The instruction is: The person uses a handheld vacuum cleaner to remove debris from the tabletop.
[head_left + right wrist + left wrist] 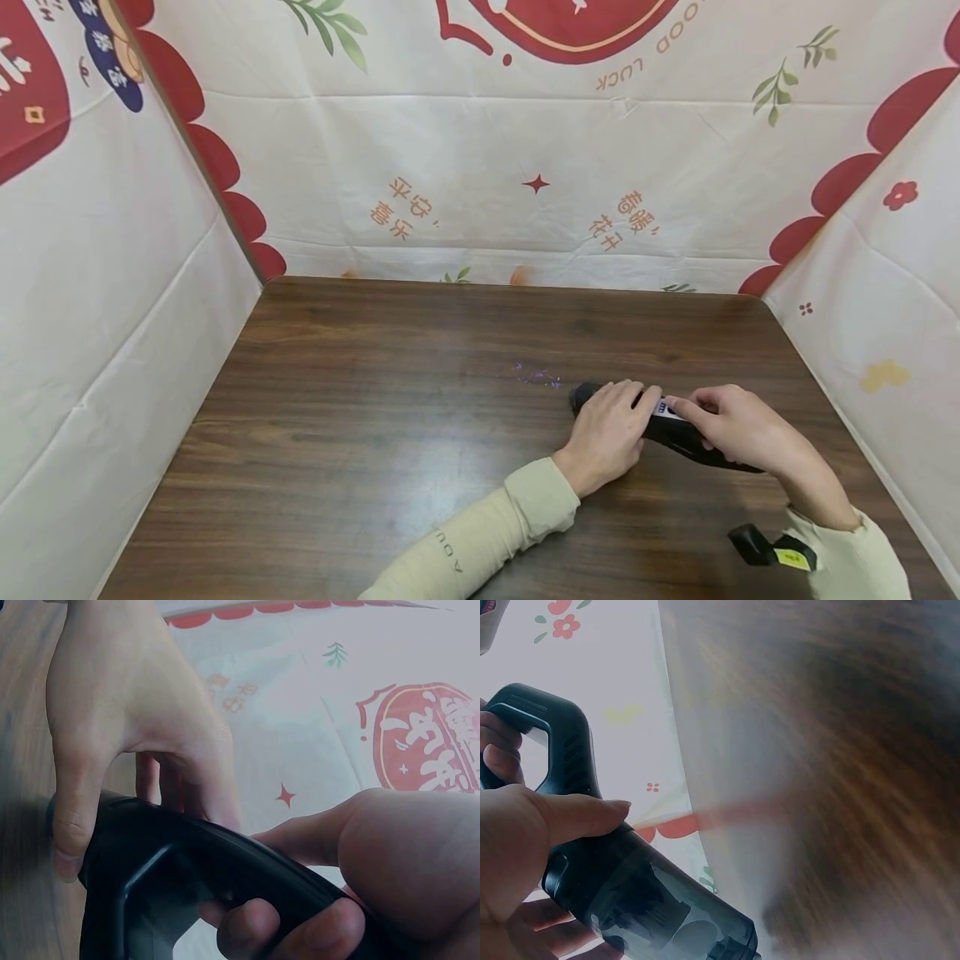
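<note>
The printed cloth backdrop [480, 167] fills the upper half and both sides of the head view, enclosing the work area on three sides. It carries "GOOD LUCK" upside down at top centre, and orange Chinese characters, also inverted, which I cannot read reliably.

The wooden table [360, 433] occupies the lower half. Small purple flecks [538, 377] lie at its centre, just left of the hands.

The handheld vacuum [678, 433] lies at lower right of the frame, nose toward the flecks. Judged, it is steadied at both ends for handling.

The left hand [609, 433] curls over the front body; the left wrist view shows thumb on top, fingers beneath the clear dust cup. The right hand [738, 429] wraps the loop handle, fingers closed round it in the right wrist view.

A small black piece with a yellow label [772, 550] lies near the bottom right edge; its label is illegible. The left sleeve shows partial letters, unclear.
</note>
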### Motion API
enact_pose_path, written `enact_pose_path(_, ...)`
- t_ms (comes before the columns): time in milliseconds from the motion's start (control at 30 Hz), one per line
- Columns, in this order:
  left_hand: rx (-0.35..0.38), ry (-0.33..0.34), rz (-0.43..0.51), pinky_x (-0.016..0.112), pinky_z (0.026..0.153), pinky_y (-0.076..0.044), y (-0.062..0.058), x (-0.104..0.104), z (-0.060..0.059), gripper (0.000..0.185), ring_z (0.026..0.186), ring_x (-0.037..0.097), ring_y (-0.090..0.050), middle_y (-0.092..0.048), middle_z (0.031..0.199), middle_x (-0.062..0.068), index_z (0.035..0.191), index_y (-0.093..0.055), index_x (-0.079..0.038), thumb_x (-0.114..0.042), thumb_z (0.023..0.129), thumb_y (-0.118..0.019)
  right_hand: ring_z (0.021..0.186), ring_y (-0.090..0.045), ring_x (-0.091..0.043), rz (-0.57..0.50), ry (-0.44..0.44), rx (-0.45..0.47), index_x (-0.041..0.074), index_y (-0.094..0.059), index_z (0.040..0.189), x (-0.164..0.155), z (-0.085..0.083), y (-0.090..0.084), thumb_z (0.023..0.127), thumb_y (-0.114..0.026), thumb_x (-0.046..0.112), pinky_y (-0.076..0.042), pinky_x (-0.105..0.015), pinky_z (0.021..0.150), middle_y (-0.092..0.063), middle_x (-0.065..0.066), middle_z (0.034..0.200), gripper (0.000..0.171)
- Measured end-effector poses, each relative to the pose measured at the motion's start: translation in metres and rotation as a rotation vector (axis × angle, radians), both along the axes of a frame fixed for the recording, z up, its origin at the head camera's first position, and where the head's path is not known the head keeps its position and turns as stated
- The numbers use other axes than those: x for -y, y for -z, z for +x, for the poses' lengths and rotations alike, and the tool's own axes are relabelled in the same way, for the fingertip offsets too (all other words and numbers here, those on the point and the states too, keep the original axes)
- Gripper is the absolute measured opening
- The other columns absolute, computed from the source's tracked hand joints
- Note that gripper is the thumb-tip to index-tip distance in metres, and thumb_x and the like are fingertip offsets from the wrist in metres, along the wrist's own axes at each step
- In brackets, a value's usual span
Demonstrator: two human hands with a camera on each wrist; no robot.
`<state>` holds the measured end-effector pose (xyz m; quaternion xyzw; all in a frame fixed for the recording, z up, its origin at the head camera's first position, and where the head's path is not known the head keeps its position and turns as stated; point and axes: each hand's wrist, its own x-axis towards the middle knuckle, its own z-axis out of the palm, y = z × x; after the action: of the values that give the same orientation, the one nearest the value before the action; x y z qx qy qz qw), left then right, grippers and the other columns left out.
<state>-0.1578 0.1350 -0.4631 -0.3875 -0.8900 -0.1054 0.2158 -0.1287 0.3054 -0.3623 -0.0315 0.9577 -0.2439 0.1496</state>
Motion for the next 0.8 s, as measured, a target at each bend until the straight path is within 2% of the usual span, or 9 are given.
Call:
enact_pose_path(367, 0.024, -0.013, -0.004, 0.028, 0.106, -0.045, 0.003, -0.004, -0.005, 0.064, 0.119, 0.011, -0.057, -0.060, 0.122, -0.003, 0.135, -0.050, -0.017, -0.037, 0.081, -0.079, 0.044, -0.050, -0.015, -0.030, 0.028, 0.051, 0.005, -0.065, 0.088, -0.004, -0.006, 0.002, 0.103, -0.047, 0.045, -0.045, -0.031, 0.042, -0.053, -0.001, 0.058, 0.047)
enact_pose_path(800, 0.048, -0.040, -0.001, 0.029, 0.108, -0.044, 0.002, 0.000, -0.013, 0.063, 0.121, 0.011, -0.057, -0.060, 0.125, -0.002, 0.135, -0.050, -0.016, -0.034, 0.081, -0.079, 0.045, -0.049, -0.016, -0.025, 0.005, 0.041, 0.006, -0.065, 0.086, 0.001, -0.018, 0.003, 0.102, -0.050, 0.042, -0.043, -0.030, 0.042, -0.052, 0.000, 0.057, 0.043)
